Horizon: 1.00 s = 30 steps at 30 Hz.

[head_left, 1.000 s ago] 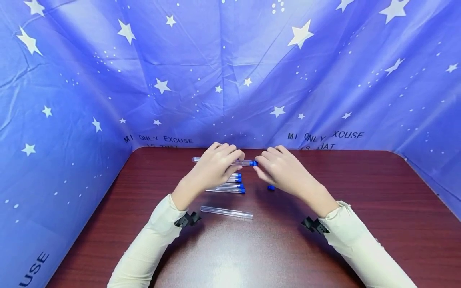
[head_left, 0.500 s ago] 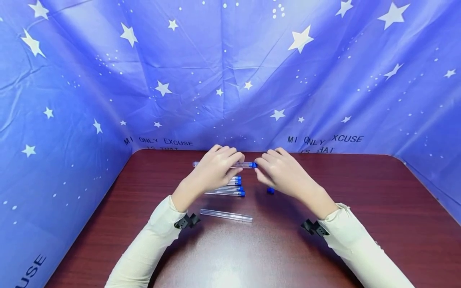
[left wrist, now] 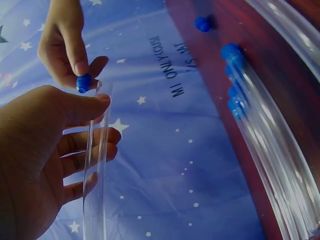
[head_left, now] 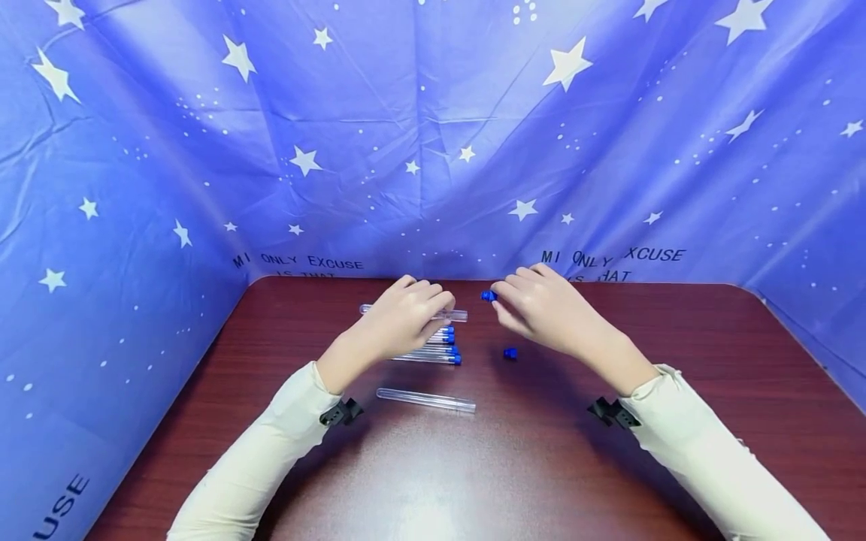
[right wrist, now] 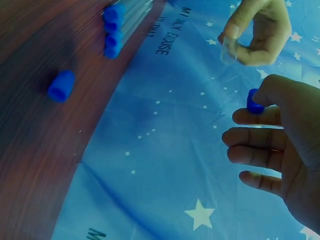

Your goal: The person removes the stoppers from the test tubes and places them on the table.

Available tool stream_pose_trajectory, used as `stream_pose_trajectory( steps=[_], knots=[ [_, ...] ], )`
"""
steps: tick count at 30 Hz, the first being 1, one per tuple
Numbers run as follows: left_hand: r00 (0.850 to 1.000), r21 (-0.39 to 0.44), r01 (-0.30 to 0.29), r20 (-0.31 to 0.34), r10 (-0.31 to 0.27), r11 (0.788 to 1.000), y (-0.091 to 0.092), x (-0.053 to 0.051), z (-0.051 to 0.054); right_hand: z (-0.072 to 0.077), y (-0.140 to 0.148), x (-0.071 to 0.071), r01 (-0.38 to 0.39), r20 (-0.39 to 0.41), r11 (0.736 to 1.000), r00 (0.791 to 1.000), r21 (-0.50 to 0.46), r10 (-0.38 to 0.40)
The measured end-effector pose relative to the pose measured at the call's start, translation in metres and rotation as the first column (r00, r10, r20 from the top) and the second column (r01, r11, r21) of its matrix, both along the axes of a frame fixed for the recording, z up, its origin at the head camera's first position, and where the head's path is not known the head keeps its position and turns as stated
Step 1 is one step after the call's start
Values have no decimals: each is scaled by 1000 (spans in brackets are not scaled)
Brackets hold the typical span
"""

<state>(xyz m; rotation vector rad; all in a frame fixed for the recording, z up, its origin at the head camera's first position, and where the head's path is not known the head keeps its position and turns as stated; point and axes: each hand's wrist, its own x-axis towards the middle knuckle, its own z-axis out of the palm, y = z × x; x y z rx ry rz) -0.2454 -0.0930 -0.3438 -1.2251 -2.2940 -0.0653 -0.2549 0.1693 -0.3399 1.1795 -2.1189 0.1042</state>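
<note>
When the table (head_left: 514, 466) is followed from left to right, one clear uncapped test tube (left wrist: 95, 170) is found first, pinched between the thumb and fingers of the left hand (head_left: 399, 319) above the surface, its open end being turned to the right. Partly covered by this hand in the head view, four capped test tubes (left wrist: 272, 150) are laid side by side, each closed with blue. Nearer to the head camera, one second uncapped tube (head_left: 426, 400) is laid alone. Farther right, one blue stopper (right wrist: 254, 102) is gripped between the thumb and index finger of the right hand (head_left: 551, 312), while its three other fingers are extended; this stopper is held near the open end, apart from it. On the table, one loose blue stopper (head_left: 510, 353) is seen, nearer than the right hand. Behind everything, star-printed cloth (head_left: 473, 105) is hung.
</note>
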Motion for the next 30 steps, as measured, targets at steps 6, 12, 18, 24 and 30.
stream_pose_trajectory(
  steps=[6,12,18,24,30],
  knots=[
    [999,-63,35,-9,-36,997,2,2,-8,-5,7,-4,-18,-15,999,1000,42,19],
    [998,-146,53,-18,-57,988,5,4,-18,-17,12,-9,-38,-20,995,999,88,40],
    [998,-197,56,-3,-57,979,7,8,-25,-27,20,-13,-37,5,991,999,132,37],
    [997,-234,74,21,-71,969,9,10,-33,-40,28,-17,-17,18,982,1000,188,14],
    [997,-261,65,61,-50,963,8,12,-40,-51,35,-21,25,22,973,999,229,-31]
  ],
)
